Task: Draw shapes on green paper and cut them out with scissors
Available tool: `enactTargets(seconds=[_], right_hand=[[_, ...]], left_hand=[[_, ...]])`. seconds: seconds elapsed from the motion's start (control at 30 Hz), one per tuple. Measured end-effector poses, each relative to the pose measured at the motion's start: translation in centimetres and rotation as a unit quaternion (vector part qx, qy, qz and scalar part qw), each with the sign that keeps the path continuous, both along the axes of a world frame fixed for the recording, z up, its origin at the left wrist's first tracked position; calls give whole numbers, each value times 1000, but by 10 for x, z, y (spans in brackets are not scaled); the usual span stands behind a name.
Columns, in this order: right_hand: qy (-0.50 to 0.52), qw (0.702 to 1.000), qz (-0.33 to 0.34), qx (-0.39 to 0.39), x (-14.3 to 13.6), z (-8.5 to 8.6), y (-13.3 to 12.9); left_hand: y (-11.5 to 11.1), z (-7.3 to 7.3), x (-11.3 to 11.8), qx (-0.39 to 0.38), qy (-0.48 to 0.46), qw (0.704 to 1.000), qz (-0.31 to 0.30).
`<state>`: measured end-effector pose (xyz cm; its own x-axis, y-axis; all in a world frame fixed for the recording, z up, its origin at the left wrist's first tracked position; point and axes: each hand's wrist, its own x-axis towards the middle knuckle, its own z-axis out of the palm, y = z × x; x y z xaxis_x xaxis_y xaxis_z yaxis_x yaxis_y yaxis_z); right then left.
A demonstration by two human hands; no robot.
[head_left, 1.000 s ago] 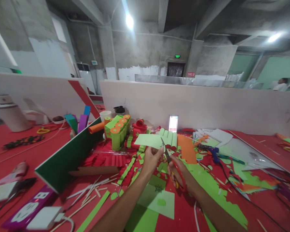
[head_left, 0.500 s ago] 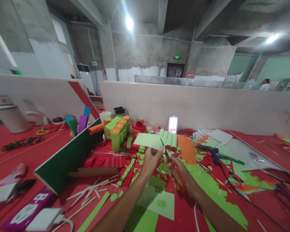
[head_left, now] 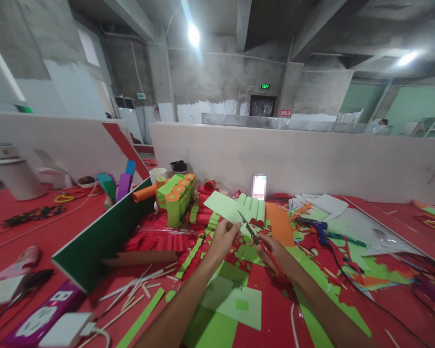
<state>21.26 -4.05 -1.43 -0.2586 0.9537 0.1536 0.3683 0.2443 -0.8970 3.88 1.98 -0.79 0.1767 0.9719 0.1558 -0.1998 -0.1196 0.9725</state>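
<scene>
My left hand pinches the lower edge of a pale green sheet of paper, which is held up above the table and tilted. A pair of scissors with red-orange handles is in my right hand, its fingers wrapped around the handles. The blades point up and left and lie at the paper's right end, close to my left fingertips. Below my hands lies another pale green sheet with a dark star-shaped drawing and a small green square on it.
A green and orange paper model stands behind a dark green board at left. Pale green paper rolls, an orange sheet and a blue glue gun lie ahead and right. Wooden sticks and a purple power strip are front left.
The pale green sheet has turned, its right end dipping lower. The scissors have swung to a flatter slant, their handles lower and further right, and the blades look closer together.
</scene>
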Motion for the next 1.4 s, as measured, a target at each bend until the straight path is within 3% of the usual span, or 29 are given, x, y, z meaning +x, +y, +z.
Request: enactTargets(seconds=[0.1,0.27,0.47,0.7,0.97,1.4], right_hand=[[-23,999,16,25,7,3,3],[-48,999,23,-11,12,-1,7],[-49,998,12,38,7,15,-5],[-47,999,21,16,11,17,-4],[-31,999,26,-5,12,17,-2],[-56,998,19,-1,14,17,-1]], left_hand=[[3,0,-4,4,17,1000,-18],[3,4,-5,4,26,998,-50],[2,3,-4,3,37,997,-67],[6,0,-7,20,56,995,-74],[1,6,-6,8,22,994,-110],[7,-2,-8,57,-6,998,-32]])
